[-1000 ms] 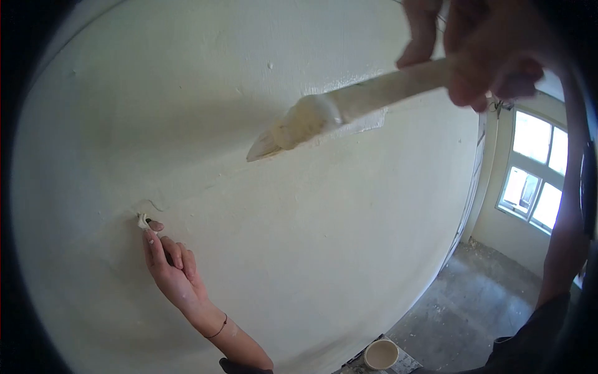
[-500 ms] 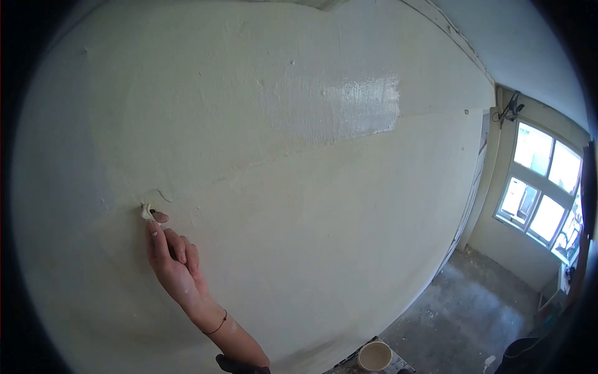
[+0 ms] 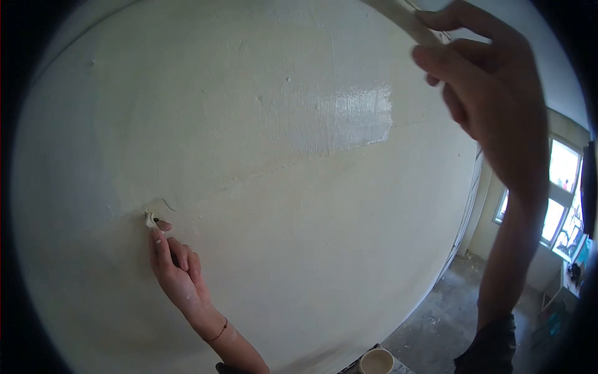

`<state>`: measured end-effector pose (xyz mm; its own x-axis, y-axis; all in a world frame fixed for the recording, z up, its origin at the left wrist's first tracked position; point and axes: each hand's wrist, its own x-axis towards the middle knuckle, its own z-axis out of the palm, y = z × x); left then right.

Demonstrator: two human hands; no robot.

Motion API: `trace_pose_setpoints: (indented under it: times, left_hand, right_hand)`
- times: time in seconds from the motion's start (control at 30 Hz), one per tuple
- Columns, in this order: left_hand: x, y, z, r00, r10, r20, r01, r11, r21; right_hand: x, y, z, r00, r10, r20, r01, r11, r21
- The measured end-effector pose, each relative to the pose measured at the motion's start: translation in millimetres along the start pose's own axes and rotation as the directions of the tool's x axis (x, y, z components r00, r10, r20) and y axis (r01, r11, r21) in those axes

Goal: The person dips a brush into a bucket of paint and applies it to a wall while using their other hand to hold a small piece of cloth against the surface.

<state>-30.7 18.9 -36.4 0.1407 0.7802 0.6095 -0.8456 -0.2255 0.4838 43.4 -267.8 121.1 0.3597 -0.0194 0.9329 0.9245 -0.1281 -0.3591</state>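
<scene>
My left hand (image 3: 177, 268) is at the lower left, close to the wall (image 3: 299, 237). Its thumb and fingers pinch a small crumpled whitish piece (image 3: 151, 220), which is against or very near the wall surface. A short curved dark line or crack (image 3: 167, 204) shows just above it. High at the upper right, my right hand (image 3: 486, 81) is raised near the camera. It grips a pale, flat, stick-like handle (image 3: 398, 17) between thumb and fingers; the handle's far end is cut off by the top edge. A glossy wet patch (image 3: 364, 115) lies on the upper wall.
A pale round bucket (image 3: 377, 361) stands low at the bottom edge, on a dark surface. To the right are a grey, stained floor (image 3: 436, 311) and a bright window (image 3: 560, 168). A white cabinet-like piece (image 3: 564, 283) with items on it is at the far right.
My right hand has come into view at the upper right, holding the pale handle. My left hand keeps its pinch by the same spot, while the view has shifted slightly.
</scene>
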Motion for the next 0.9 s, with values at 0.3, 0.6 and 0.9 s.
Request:
trace_pose_setpoints:
  times: [0.3, 0.6, 0.9]
  left_hand:
    - [-1, -1, 1, 1.0, 0.012, -0.008, -0.012, 1.0, 0.009]
    - [-1, -2, -2, 1.0, 0.023, -0.002, -0.023, 1.0, 0.011]
    - [-1, 1, -1, 1.0, 0.016, -0.009, -0.015, 0.999, 0.032]
  right_hand:
    - [-46, 53, 65, 0.958, -0.273, 0.086, 0.28, 0.957, -0.074]
    - [-44, 47, 46, 0.979, -0.204, 0.017, 0.204, 0.979, 0.013]
    - [-66, 43, 66, 0.974, -0.227, 0.024, 0.225, 0.971, 0.079]
